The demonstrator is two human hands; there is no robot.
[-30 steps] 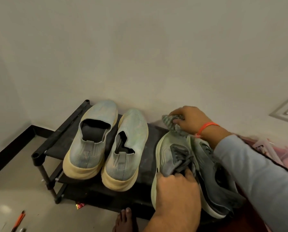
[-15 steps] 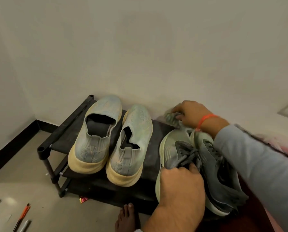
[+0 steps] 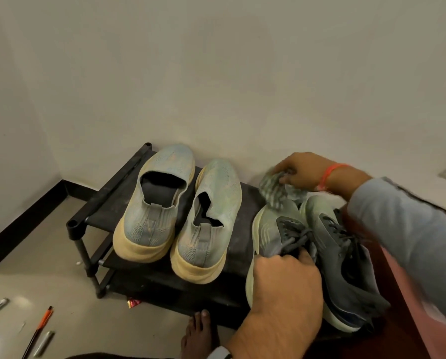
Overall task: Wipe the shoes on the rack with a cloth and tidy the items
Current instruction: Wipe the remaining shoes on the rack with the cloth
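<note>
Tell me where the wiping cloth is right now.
In the head view, the crumpled grey patterned cloth is on the right, gripped by the right hand at the toe of the grey lace-up sneakers, near the wall on the black shoe rack.

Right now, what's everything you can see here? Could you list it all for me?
Shoe rack: one, black, against the wall.
Slip-on shoes: two, pale blue, cream soles, top shelf, left.
Lace-up shoes: two, grey-green, top shelf, right.
Cloth: one, grey, at the lace-up toes.
Pens: several, floor, left.
Wrapper: one, red, under the rack.
Bare foot: one, floor.
Left hand: holds a lace-up shoe.
Right hand: grips the cloth.
</note>
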